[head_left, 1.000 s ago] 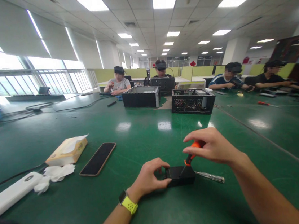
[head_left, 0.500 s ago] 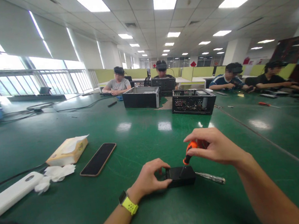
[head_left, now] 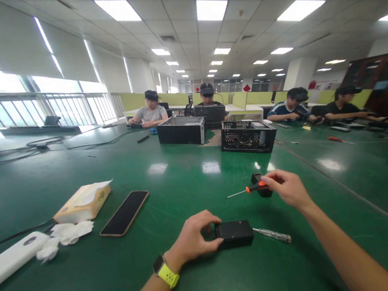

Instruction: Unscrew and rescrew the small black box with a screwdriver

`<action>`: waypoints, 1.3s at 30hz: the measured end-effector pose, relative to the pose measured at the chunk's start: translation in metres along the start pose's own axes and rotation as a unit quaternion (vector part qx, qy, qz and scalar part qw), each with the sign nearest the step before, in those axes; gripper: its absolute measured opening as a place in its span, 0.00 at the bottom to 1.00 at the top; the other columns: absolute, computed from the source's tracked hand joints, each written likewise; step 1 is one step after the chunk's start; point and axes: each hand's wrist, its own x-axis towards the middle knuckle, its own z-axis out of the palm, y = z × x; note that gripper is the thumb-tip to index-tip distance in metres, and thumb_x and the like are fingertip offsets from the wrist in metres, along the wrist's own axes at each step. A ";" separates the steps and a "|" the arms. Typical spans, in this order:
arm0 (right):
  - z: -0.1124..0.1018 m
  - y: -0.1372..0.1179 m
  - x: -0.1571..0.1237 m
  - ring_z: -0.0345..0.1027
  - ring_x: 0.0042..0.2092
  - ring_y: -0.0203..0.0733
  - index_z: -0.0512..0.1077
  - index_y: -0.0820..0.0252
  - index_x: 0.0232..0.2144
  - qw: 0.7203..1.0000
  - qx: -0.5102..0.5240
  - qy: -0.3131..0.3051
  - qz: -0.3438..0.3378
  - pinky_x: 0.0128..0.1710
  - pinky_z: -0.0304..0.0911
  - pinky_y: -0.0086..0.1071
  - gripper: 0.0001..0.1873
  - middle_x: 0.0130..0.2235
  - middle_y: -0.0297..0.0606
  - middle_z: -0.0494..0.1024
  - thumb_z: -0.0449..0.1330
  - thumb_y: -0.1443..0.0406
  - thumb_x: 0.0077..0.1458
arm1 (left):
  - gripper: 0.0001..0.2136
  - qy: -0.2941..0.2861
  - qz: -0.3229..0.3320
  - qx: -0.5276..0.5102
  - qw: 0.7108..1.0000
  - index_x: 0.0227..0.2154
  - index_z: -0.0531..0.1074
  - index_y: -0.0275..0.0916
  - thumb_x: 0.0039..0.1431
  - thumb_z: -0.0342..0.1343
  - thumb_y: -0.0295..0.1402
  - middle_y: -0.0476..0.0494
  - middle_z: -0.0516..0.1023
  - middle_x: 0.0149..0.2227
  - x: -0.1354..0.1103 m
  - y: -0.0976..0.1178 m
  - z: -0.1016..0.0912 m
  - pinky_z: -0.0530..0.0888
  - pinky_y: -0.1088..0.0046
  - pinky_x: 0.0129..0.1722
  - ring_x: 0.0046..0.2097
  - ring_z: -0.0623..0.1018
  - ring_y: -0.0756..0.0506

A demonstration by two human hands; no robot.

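Observation:
My left hand [head_left: 199,234] grips the left end of a small black rectangular box [head_left: 238,231] between thumb and fingers. Small bright spots, possibly screws, show on the box's top face. In my right hand [head_left: 289,188] is an orange-and-black screwdriver [head_left: 252,188], held by its handle with the shaft pointing left, above the table. Just behind the handle stands another small black object [head_left: 256,178], partly hidden by it. A clear-handled screwdriver [head_left: 276,235] lies to the right of the box, its tip end at the box's side.
On the green table [head_left: 185,189], a phone [head_left: 125,214], tissue pack [head_left: 82,202], crumpled tissue [head_left: 68,232] and white power strip [head_left: 15,259] lie left. Two black computer cases [head_left: 181,133] stand farther back. Several people sit around the table. Another orange screwdriver [head_left: 336,139] lies far right.
My right hand has lifted the orange-and-black screwdriver off the box and moved it rightward, tilting its shaft from upright to nearly level. My left hand stays on the box.

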 end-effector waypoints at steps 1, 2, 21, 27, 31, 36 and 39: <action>0.005 0.016 -0.006 0.72 0.28 0.43 0.76 0.63 0.31 1.000 -0.006 0.010 0.013 0.28 0.65 0.33 0.23 0.27 0.39 0.79 0.58 0.48 0.55 | 0.17 -0.002 0.000 0.001 1.000 0.42 0.75 0.39 0.47 0.66 0.28 0.47 0.76 0.37 0.000 0.001 0.000 0.71 0.72 0.36 0.34 0.74 0.47; 0.011 0.030 -0.013 0.71 0.27 0.43 0.76 0.63 0.31 0.999 -0.015 0.022 0.027 0.27 0.65 0.34 0.24 0.26 0.39 0.79 0.56 0.48 0.57 | 0.18 -0.005 -0.001 0.001 1.000 0.43 0.75 0.39 0.47 0.65 0.28 0.46 0.76 0.38 0.000 0.002 -0.001 0.72 0.72 0.36 0.34 0.74 0.46; 0.014 0.052 -0.056 0.64 0.27 0.37 0.76 0.60 0.29 0.949 -0.058 -0.303 0.060 0.25 0.56 0.27 0.13 0.26 0.30 0.74 0.71 0.63 0.38 | 0.16 -0.004 -0.036 0.021 0.999 0.41 0.78 0.40 0.48 0.68 0.32 0.45 0.77 0.40 0.000 0.004 0.005 0.72 0.72 0.42 0.41 0.76 0.43; 0.005 0.052 -0.055 0.60 0.26 0.34 0.73 0.62 0.26 0.934 -0.001 -0.349 0.082 0.26 0.53 0.26 0.04 0.23 0.29 0.69 0.63 0.66 0.43 | 0.15 -0.006 -0.024 0.042 0.999 0.42 0.79 0.40 0.51 0.66 0.35 0.44 0.77 0.39 0.002 0.006 0.004 0.72 0.71 0.40 0.39 0.77 0.43; -0.013 0.042 -0.051 0.59 0.28 0.35 0.73 0.62 0.27 0.928 0.069 -0.358 0.079 0.28 0.55 0.28 0.11 0.25 0.29 0.68 0.63 0.58 0.45 | 0.13 0.000 -0.019 0.060 0.998 0.40 0.79 0.39 0.53 0.64 0.37 0.44 0.77 0.37 0.003 0.007 0.004 0.72 0.72 0.38 0.37 0.77 0.43; 0.002 0.032 -0.057 0.59 0.25 0.34 0.77 0.63 0.27 0.896 0.114 -0.420 0.088 0.26 0.55 0.27 0.14 0.23 0.29 0.70 0.68 0.58 0.41 | 0.13 -0.002 -0.009 0.078 0.997 0.42 0.79 0.39 0.53 0.63 0.37 0.43 0.78 0.38 0.003 0.007 0.004 0.73 0.72 0.38 0.38 0.77 0.43; 0.014 0.030 -0.061 0.60 0.26 0.33 0.78 0.63 0.28 0.890 0.120 -0.430 0.092 0.26 0.55 0.26 0.12 0.23 0.29 0.71 0.68 0.61 0.41 | 0.14 -0.005 -0.008 0.089 0.996 0.43 0.79 0.39 0.54 0.62 0.37 0.43 0.78 0.39 0.003 0.007 0.004 0.73 0.72 0.38 0.38 0.77 0.42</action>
